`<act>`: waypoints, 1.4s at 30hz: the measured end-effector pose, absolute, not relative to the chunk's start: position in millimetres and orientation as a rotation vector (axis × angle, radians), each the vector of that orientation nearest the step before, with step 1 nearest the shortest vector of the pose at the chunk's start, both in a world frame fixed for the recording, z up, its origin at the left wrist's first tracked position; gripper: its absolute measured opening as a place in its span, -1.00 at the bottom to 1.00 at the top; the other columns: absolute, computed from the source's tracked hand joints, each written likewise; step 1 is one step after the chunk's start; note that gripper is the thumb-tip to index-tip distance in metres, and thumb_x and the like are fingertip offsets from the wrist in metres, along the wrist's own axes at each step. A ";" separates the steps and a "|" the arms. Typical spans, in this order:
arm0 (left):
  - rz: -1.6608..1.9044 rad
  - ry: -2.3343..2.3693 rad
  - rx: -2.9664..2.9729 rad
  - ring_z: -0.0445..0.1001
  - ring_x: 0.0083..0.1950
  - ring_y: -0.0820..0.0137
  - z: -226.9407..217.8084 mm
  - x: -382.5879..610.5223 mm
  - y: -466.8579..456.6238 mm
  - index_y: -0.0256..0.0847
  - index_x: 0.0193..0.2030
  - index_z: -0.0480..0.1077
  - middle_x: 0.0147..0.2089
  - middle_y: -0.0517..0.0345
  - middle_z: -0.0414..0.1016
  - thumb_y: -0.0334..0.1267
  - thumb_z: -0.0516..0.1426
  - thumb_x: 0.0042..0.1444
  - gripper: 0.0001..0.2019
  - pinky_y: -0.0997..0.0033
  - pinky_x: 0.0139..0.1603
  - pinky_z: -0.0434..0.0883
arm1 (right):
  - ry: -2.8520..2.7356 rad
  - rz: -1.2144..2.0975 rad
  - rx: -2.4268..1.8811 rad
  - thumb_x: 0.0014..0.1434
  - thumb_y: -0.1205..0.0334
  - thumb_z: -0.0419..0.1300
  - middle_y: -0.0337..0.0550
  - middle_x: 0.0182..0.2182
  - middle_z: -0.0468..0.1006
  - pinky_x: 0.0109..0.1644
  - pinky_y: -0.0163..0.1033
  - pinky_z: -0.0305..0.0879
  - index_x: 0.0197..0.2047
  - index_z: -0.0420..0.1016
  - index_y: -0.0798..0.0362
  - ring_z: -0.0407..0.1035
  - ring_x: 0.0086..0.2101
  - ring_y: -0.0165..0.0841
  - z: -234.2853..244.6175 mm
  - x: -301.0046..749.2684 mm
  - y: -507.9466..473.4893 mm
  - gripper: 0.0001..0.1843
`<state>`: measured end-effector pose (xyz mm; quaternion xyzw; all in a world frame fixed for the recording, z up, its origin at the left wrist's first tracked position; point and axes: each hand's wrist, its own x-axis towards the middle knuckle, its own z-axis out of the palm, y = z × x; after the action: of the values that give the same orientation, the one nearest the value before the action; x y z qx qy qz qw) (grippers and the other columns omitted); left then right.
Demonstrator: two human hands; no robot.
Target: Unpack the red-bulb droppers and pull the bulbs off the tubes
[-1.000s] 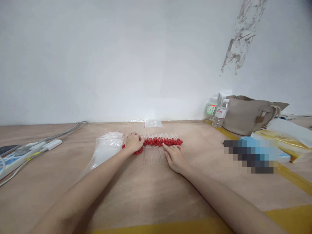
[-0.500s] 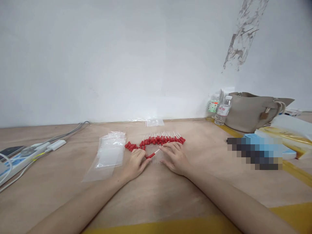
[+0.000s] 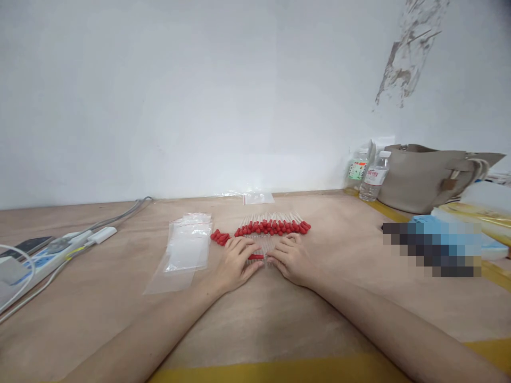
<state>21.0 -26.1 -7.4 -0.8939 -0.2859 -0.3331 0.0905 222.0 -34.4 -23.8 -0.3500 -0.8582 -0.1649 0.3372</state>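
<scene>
My left hand (image 3: 238, 264) is closed, pinching a red rubber bulb (image 3: 256, 257) that lies level between my hands. From the right, my right hand (image 3: 294, 260) meets it with closed fingertips on what looks like a thin glass dropper tube, mostly hidden by the fingers. Several clear glass tubes (image 3: 263, 243) lie side by side just beyond and under my fingers. Farther back is a row of droppers (image 3: 273, 227), red bulbs toward me and pale stems pointing to the wall. Loose red bulbs (image 3: 219, 236) are heaped beyond my left hand.
Clear zip bags (image 3: 187, 247) are stacked at the left, and another bag (image 3: 258, 198) lies by the wall. A power strip (image 3: 50, 260) with cables is far left. Two bottles (image 3: 375, 178), a grey bag (image 3: 423, 178) and a blue packet (image 3: 435, 229) stand at the right.
The red bulb and tube have turned from slanted to level, and my hands have come closer together. Less of the tube shows. The whole view has shifted slightly.
</scene>
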 end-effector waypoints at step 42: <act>-1.466 -1.877 -2.279 0.35 -0.44 0.45 1.5 -53.5 41.3 -0.22 -0.36 0.25 -0.45 0.21 0.36 -0.14 0.08 -0.07 -0.81 0.48 -0.41 0.31 | -2.028 -0.282 -1.397 0.09 0.32 -0.02 -0.21 -0.36 0.49 -0.19 -0.24 -0.06 -0.29 0.41 0.00 0.31 -0.28 -0.38 -27.7 227.9 -25.3 -0.80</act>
<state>-53.5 41.3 1.5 -0.6894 -0.5676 -0.4435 -0.0774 227.9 -25.3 -27.7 -0.5330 -0.7737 -0.1075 0.3252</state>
